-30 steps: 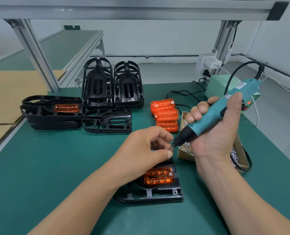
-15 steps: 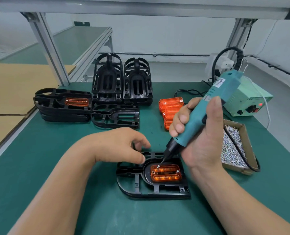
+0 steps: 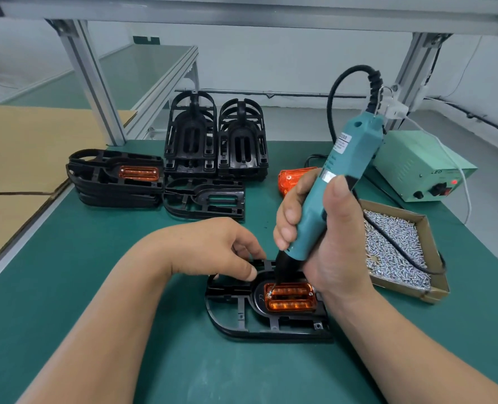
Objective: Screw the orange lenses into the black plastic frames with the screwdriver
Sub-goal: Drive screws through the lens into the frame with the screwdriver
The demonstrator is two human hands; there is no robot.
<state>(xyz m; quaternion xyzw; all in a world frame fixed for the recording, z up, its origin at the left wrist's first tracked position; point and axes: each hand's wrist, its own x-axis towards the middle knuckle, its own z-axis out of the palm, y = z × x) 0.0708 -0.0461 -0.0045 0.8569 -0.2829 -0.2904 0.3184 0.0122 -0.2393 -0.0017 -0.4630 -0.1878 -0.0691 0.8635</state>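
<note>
Your screwdriver [image 3: 338, 185] has tipped steeper, its bit now on the upper-left corner of the orange lens [image 3: 290, 297].
Your right hand [image 3: 329, 243] wraps the smooth teal barrel, tip pointing down-left, cord end up-right; your left hand [image 3: 212, 249] pinches the far rail of the ribbed black plastic frame [image 3: 242, 319], lower centre, the glossy lens lying left-to-right.

1 black frame [image 3: 242, 325], flat, rounded end left, orange lens [image 3: 290, 298] seated inside. Teal screwdriver [image 3: 341, 170], steeply tilted, bit on lens's upper-left corner. Spare lenses [image 3: 293, 177] beyond; more frames [image 3: 215, 141] behind.
</note>
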